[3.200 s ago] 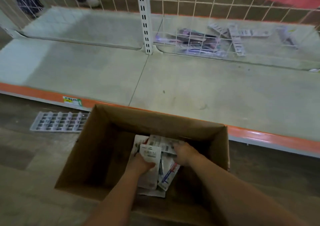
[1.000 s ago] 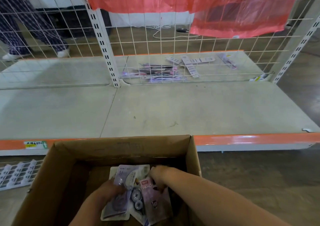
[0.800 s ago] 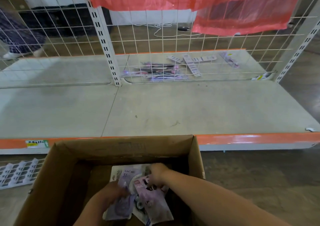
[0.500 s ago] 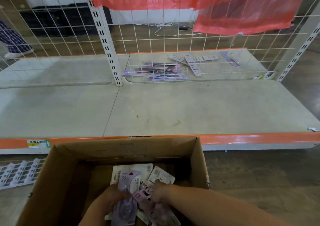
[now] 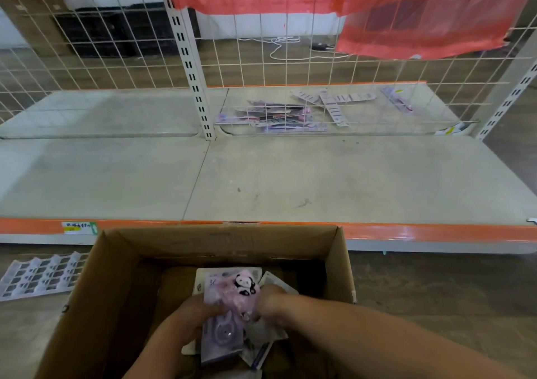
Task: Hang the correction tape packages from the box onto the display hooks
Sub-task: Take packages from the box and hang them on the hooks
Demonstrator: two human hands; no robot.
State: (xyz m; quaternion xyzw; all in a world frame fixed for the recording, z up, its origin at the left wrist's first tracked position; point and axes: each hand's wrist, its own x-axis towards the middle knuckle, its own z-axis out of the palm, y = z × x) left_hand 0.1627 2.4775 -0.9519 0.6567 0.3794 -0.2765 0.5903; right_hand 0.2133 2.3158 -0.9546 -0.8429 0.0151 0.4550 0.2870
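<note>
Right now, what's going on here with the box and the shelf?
A person is reaching into an open cardboard box on the floor with both hands. The left hand and the right hand both have a grip on a bunch of pink and purple correction tape packages, with more packages lying beneath. Nothing is being hung yet: the shelf ahead is bare up front, and the wire grid behind it shows no hooks in view.

Left hand [image 5: 193, 316] and right hand [image 5: 271, 303] curled, gripping.
</note>
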